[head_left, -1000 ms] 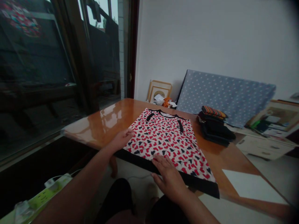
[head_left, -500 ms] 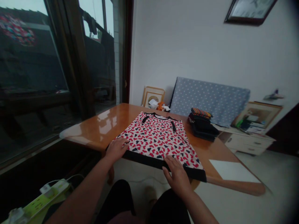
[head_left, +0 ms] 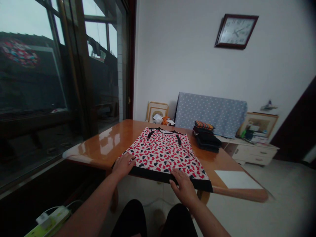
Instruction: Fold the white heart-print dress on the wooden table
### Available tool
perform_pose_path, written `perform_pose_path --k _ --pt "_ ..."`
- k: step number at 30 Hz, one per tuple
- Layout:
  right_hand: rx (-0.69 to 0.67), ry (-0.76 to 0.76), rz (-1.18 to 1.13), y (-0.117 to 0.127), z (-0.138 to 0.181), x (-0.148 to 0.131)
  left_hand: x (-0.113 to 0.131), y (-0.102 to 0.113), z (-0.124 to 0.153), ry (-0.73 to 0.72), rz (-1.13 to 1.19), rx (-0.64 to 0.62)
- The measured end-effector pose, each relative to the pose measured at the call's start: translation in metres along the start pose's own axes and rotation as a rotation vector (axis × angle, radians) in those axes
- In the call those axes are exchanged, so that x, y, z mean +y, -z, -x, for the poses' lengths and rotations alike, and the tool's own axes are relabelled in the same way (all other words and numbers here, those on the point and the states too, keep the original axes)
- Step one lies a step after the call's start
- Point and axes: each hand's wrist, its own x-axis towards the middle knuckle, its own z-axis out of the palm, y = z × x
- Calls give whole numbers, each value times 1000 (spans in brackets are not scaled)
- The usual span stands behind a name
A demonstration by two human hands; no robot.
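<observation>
At near counter (head_left: 103, 148) edge: left hand (head_left: 122, 165) and right hand (head_left: 184, 188) flat, fingers released, on heart-print top (head_left: 163, 154). Soft, light, limp; pinch black hem (head_left: 158, 175) corners.

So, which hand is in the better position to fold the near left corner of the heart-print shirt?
Probably the left hand: it rests on that corner of the shirt, while the right hand lies on the black hem.

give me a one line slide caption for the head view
Left hand and right hand rest on the black hem of a heart-print top spread on a wooden table.
</observation>
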Motion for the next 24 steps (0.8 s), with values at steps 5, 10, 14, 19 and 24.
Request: perform_pose_path --k 5,10,14,19,24 --pt "11 8 6 -1 0 0 0 -1 2 13 -13 9" --pt "26 19 18 -6 0 3 -2 -5 2 3 -36 16" --pt "48 36 18 -8 0 5 -5 -7 0 -8 -51 19" --pt "57 33 14 -9 0 5 -7 -8 0 -11 -63 25" --pt "56 20 4 -7 0 3 -7 -9 -2 -22 -64 22"
